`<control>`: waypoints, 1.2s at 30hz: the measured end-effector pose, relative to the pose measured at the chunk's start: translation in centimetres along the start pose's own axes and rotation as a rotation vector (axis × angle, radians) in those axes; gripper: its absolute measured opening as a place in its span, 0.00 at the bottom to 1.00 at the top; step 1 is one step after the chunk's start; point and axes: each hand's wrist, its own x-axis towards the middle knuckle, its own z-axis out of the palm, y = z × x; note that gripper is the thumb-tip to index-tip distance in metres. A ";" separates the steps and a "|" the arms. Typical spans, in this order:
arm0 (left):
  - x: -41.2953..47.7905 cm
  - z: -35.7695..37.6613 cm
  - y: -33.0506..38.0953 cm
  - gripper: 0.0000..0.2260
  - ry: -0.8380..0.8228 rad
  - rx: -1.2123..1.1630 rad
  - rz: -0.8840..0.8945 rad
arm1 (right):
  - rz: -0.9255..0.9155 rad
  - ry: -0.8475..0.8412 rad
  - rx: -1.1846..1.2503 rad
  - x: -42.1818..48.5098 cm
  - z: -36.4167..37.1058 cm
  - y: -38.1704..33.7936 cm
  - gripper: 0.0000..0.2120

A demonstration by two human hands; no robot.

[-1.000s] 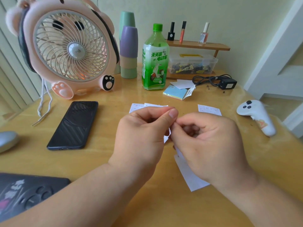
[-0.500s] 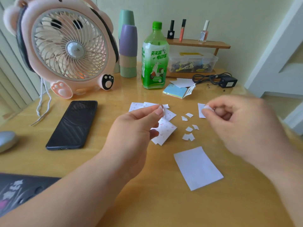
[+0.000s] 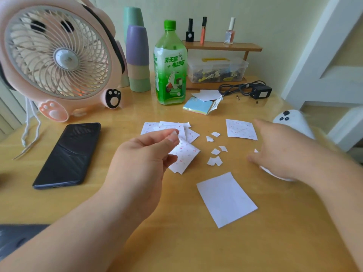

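Wooden table point(image 3: 176, 242): left hand point(image 3: 141, 158) fingers point(image 3: 172, 137) pinch cherry-print paper point(image 3: 184, 156); right hand point(image 3: 284, 152) fingers point(image 3: 261, 126) spread loose near scraps point(image 3: 215, 160).

view=head | wide-angle, forward and down | close over table point(image 3: 176, 242) | left hand point(image 3: 143, 160), right hand point(image 3: 284, 152) nearest lens

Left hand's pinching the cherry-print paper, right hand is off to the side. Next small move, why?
Probably bring the right hand across to the cherry-print paper and pinch its free edge: the left hand holds only its top, the right hand's fingers are spread, and torn scraps lie between them.
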 end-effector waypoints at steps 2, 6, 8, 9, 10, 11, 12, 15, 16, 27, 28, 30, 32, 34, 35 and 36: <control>-0.2 0.1 -0.4 0.06 -0.010 0.007 -0.023 | 0.013 -0.045 0.020 0.0 0.3 0.0 0.25; -0.7 0.1 -0.8 0.09 -0.042 0.077 0.010 | 0.057 -0.078 0.022 -0.3 0.3 0.1 0.27; -0.7 0.1 -0.8 0.09 -0.067 0.111 0.031 | 0.077 -0.026 -0.005 -0.6 0.0 0.1 0.24; -0.7 0.0 -0.7 0.08 -0.077 0.108 0.037 | 0.065 0.038 0.036 -0.9 -0.2 0.0 0.21; -0.7 0.0 -0.6 0.08 -0.083 0.085 0.038 | 0.033 0.116 0.136 -1.3 -0.5 -0.2 0.17; -0.8 0.1 -0.5 0.09 -0.090 0.045 0.029 | -0.015 0.190 0.295 -1.9 -0.9 -0.8 0.12; -0.9 0.2 -0.5 0.12 -0.097 -0.004 0.014 | -0.067 0.232 0.479 -2.7 -1.3 -1.6 0.10; -1.2 0.7 -0.3 0.21 -0.162 -0.164 -0.052 | -0.209 0.122 0.893 -5.6 -2.0 -4.7 0.14; -1.3 0.7 -0.3 0.24 -0.200 -0.193 -0.079 | -0.229 0.042 0.973 -6.3 -1.9 -5.5 0.14; -1.3 0.4 -1.0 0.38 -0.510 -0.091 -0.121 | -0.078 -0.093 1.392 -5.6 0.1 -6.3 0.11; -1.3 0.5 -1.1 0.37 -0.518 -0.050 -0.093 | -0.047 -0.104 1.438 -5.6 0.0 -6.3 0.12; -1.4 0.6 -1.2 0.37 -0.515 0.011 -0.042 | -0.006 -0.115 1.495 -5.7 -0.1 -6.5 0.12; -1.5 0.7 -1.2 0.36 -0.493 0.066 0.008 | 0.010 -0.109 1.520 -5.7 -0.1 -6.7 0.11; -1.5 0.8 -1.3 0.35 -0.472 0.113 0.053 | 0.021 -0.107 1.539 -5.8 0.0 -6.8 0.11; -1.5 0.8 -1.4 0.35 -0.467 0.132 0.076 | 0.026 -0.109 1.550 -5.8 0.0 -6.9 0.11; -1.5 0.7 -1.5 0.34 -0.466 0.149 0.100 | 0.030 -0.110 1.561 -5.8 0.0 -6.9 0.11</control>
